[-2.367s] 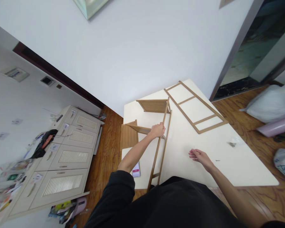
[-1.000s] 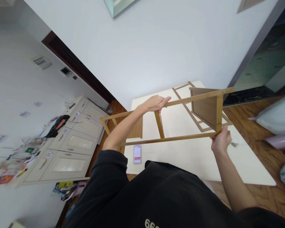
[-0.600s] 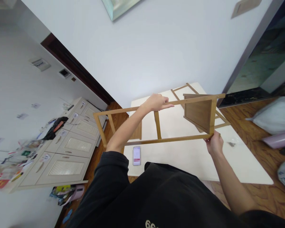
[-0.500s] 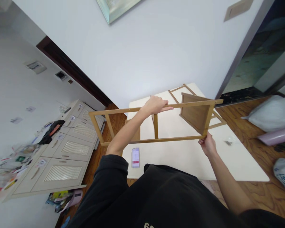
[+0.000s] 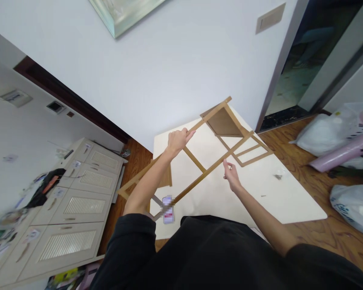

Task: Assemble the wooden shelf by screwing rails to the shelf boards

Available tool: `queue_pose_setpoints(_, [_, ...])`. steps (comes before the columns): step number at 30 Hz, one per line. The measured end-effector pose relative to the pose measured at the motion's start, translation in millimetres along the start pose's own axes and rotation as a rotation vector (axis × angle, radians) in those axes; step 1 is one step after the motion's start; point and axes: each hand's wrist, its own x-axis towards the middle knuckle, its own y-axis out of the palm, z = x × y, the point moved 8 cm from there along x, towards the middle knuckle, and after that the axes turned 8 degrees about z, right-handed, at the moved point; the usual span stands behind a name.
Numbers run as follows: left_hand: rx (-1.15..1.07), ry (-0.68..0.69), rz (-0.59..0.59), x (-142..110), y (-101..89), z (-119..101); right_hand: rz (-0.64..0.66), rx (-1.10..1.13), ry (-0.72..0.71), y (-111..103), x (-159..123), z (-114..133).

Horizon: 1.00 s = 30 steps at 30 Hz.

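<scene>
My left hand (image 5: pixel 178 141) is closed around the far rail of a light wooden frame (image 5: pixel 196 159), a ladder-like piece with crossbars. The frame is held at a slant above the table, its right end farther from me. A flat wooden panel (image 5: pixel 225 121) is joined near that end. My right hand (image 5: pixel 232 176) hovers just on my side of the near rail, thumb and fingers pinched on something small that I cannot make out. Beneath the right end lies another wooden frame (image 5: pixel 254 156), and a second panel (image 5: pixel 166 177) shows under the left part.
A white table (image 5: pixel 211 205) stands against the wall. On it are a phone (image 5: pixel 168 217), a small screw-like piece (image 5: pixel 263 196) and a little bag of hardware (image 5: pixel 277 176). White cabinets (image 5: pixel 75 209) stand to the left; plastic bags (image 5: pixel 352 207) sit on the floor at right.
The frame has turned from nearly level to a slant, its right end swinging away from me. My right hand has come off its corner and moved left. My left hand keeps its hold.
</scene>
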Motion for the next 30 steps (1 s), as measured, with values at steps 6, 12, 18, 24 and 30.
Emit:
queue_pose_setpoints(6, [-0.265,-0.17,-0.054,37,-17.6,38,0.139,-0.296,-0.063,76,-31,-20])
queue_pose_setpoints(12, [-0.536,-0.202,-0.103,67,-9.3,44,0.153,-0.418,-0.051,71,-9,-3])
queue_pose_setpoints(18, [-0.634,-0.241,-0.027,97,20.5,30,0.029,-0.808,-0.305,49,14,42])
queue_pose_setpoints(24, [-0.64,-0.334,0.039,99,51.2,10,0.084,-1.186,-0.26,52,30,35])
queue_pose_setpoints(30, [-0.615,-0.251,0.132,93,84.3,-21,0.199,-1.32,-0.18,33,73,-1])
